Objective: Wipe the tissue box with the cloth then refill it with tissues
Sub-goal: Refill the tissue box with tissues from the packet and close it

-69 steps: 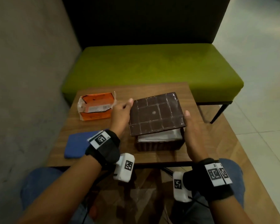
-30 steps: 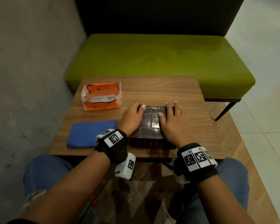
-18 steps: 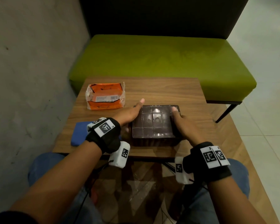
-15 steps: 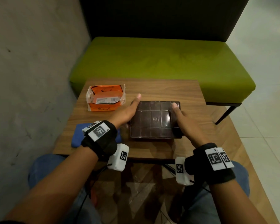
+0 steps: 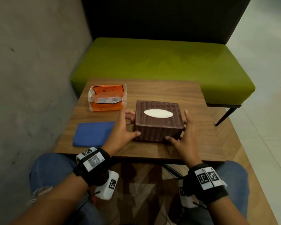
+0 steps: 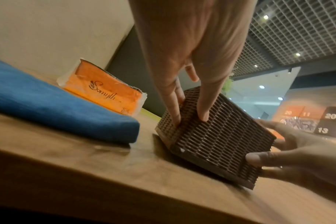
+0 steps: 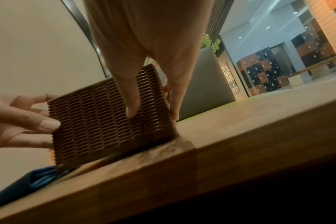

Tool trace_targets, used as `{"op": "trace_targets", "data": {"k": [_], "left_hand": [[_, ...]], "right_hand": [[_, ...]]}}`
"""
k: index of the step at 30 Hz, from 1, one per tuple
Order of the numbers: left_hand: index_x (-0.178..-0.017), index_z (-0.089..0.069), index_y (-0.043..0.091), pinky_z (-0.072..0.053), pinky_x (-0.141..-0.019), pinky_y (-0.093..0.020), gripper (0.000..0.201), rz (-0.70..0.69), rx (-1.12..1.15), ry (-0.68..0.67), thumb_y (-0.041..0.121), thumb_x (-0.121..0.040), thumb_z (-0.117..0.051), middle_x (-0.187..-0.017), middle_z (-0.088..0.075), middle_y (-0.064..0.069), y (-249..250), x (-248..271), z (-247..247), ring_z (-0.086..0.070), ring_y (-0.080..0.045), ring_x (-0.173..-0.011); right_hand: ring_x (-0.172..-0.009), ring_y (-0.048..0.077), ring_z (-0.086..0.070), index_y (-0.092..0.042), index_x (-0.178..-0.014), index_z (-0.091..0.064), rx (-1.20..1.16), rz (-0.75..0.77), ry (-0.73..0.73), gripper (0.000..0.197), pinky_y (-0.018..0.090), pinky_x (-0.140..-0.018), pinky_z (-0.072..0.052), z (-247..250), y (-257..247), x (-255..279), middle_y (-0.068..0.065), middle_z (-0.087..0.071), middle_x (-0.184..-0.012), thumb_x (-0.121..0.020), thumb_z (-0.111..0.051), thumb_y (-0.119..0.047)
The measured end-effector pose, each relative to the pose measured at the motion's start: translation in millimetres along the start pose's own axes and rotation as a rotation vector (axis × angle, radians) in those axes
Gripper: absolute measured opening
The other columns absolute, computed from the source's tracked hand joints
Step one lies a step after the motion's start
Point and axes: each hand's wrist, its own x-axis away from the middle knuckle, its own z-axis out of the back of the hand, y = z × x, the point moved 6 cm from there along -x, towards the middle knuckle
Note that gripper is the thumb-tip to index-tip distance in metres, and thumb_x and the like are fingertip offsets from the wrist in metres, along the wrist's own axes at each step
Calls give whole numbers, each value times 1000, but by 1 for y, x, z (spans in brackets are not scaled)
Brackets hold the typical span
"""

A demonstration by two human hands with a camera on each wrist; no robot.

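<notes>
The brown woven tissue box point(image 5: 157, 120) sits upright mid-tabletop point(image 5: 177, 93), white tissue showing in its oval slot. The left hand point(image 5: 122, 132) grips its 9 o'clock side, the right hand point(image 5: 185, 138) its 3 o'clock side, thumbs on the near face. The blue cloth point(image 5: 91, 133) lies at 9 o'clock, the orange tissue pack point(image 5: 106, 98) at 11.
</notes>
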Motion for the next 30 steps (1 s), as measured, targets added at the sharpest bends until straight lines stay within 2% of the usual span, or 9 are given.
{"op": "trace_targets", "data": {"k": [2,5,7,9,10,14,18,26,30], "left_hand": [[-111,-40,26,-42,-88,-11,60,12,-136,-56,2,-70,-76,-112,-50,-2,-5,4,-4,-50,-1,-102],[-109,-49,33,-42,-101,-33,45,87,-167,-173,23,-75,-76,-127,-42,1,-5,1,1,-45,-5,-116],[-100,-58,34,-38,-104,-43,25,25,-149,-53,34,-79,-71,-129,-36,2,16,-11,16,-36,-16,-127],[-91,-65,26,-33,-107,-46,10,-136,-268,106,29,-82,-68,-127,-39,-2,45,-28,24,-34,-20,-128],[-88,-67,23,-30,-108,-46,7,-197,-380,97,27,-83,-68,-128,-40,-4,59,-37,19,-32,-21,-128],[-86,-70,25,-19,-108,-51,11,-270,-850,-234,33,-78,-70,-147,-29,-1,76,-64,-32,-15,-23,-138],[-92,-70,28,-22,-104,-48,18,-312,-1110,-334,34,-75,-71,-155,-17,2,67,-72,-56,-9,-23,-142],[-78,-67,21,-29,-99,-45,5,-371,-1087,-395,25,-80,-63,-149,-32,4,61,-78,-68,-20,-19,-138],[-78,-67,15,-34,-100,-38,6,-329,-810,-446,20,-81,-65,-143,-38,1,61,-80,-54,-33,-19,-131]], "right_hand": [[-129,12,-40,-41,-147,-13,57,3,-25,109,45,-111,-40,-3,-2,5,3,-35,-140,-71,-82,-2],[-128,12,-34,-23,-150,-24,174,57,-47,95,37,-111,-38,-7,-14,10,8,-29,-141,-75,-82,-23],[-138,20,-30,-19,-150,-26,241,140,-21,92,39,-113,-35,-7,-31,5,10,-26,-148,-77,-77,-44],[-146,24,-21,-15,-150,-28,335,180,-23,92,47,-118,-26,-11,-45,-7,10,-22,-157,-78,-70,-55],[-149,24,-16,-13,-150,-27,392,167,-50,95,53,-119,-21,-15,-50,-16,8,-21,-159,-77,-68,-58],[-151,18,-7,-14,-153,-19,510,35,-196,108,56,-119,-13,-32,-50,-35,1,-18,-162,-73,-68,-66],[-152,14,-3,-15,-154,-15,506,27,-205,109,55,-119,-17,-34,-45,-33,-2,-11,-164,-73,-67,-66],[-152,14,-2,-13,-154,-14,510,35,-189,112,53,-118,-22,-33,-44,-32,-1,-11,-164,-72,-68,-66],[-151,14,-3,-14,-155,-13,468,31,-199,113,51,-119,-23,-33,-43,-32,-1,-12,-164,-72,-68,-67]]}}
